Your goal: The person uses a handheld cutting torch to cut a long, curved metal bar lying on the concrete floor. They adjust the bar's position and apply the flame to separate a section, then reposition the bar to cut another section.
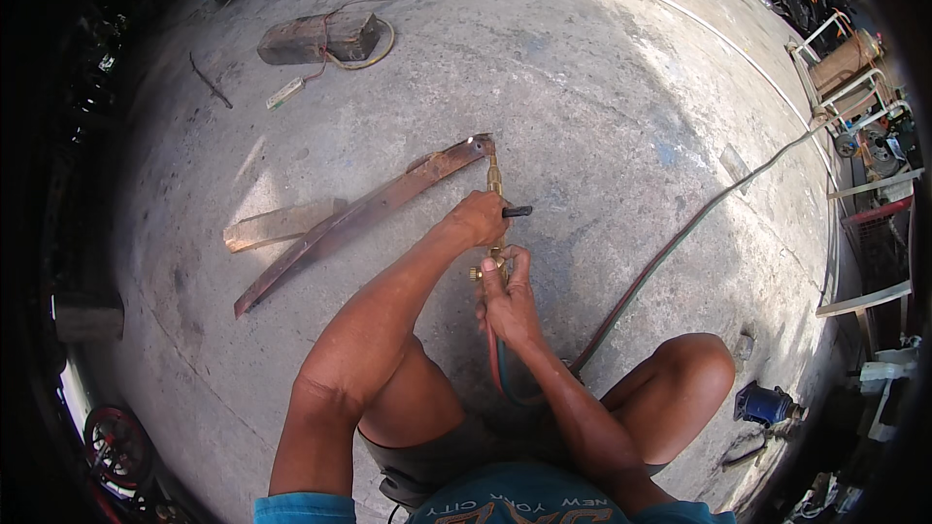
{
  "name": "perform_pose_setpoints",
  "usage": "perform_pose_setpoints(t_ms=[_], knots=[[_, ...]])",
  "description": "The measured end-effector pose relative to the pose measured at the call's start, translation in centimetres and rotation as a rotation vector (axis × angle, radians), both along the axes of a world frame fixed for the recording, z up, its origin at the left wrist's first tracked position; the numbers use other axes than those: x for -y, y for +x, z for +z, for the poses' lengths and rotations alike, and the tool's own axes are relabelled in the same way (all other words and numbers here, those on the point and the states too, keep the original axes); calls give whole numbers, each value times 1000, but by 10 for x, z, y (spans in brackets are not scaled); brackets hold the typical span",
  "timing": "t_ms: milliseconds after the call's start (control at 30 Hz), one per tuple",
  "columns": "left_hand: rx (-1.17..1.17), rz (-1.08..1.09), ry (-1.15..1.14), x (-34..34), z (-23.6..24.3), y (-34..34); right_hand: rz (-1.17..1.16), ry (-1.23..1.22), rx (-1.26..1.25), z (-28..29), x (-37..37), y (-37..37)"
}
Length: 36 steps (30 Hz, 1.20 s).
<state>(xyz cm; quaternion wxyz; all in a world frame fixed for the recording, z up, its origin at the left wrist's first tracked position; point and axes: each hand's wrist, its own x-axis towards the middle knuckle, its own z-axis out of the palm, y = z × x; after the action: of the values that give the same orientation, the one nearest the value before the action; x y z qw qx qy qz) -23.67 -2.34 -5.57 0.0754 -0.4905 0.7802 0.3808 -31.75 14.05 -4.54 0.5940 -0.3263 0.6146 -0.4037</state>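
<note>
While in grip of left hand [479, 218] and right hand [511, 311], torch [495, 180] partly beyond both.

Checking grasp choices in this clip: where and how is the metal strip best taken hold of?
The strip is probably best taken by its near-left end, coming from the left: it is long and narrow, that end extends past the plank, and the torch meets the opposite end.

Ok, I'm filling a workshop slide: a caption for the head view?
Left hand and right hand on a brass torch, its tip at the far end of a rusty metal strip.
</note>
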Motion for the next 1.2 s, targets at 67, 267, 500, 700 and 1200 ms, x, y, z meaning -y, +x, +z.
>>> perform_pose_setpoints(t_ms=[67,267,500,700,1200], knots=[[14,-10,-12,0,1,1,-1,-2,-5,-1,0,0],[11,-10,-9,1,-2,2,6,0,-3,0,0,1],[15,-22,-11,2,-5,2,9,-4,-2,-1,-1,1],[5,-32,-54,3,-11,4,7,11,-10,3,0,3],[24,-14,-19,2,-4,1,7,13,-38,-1,-1,1]])
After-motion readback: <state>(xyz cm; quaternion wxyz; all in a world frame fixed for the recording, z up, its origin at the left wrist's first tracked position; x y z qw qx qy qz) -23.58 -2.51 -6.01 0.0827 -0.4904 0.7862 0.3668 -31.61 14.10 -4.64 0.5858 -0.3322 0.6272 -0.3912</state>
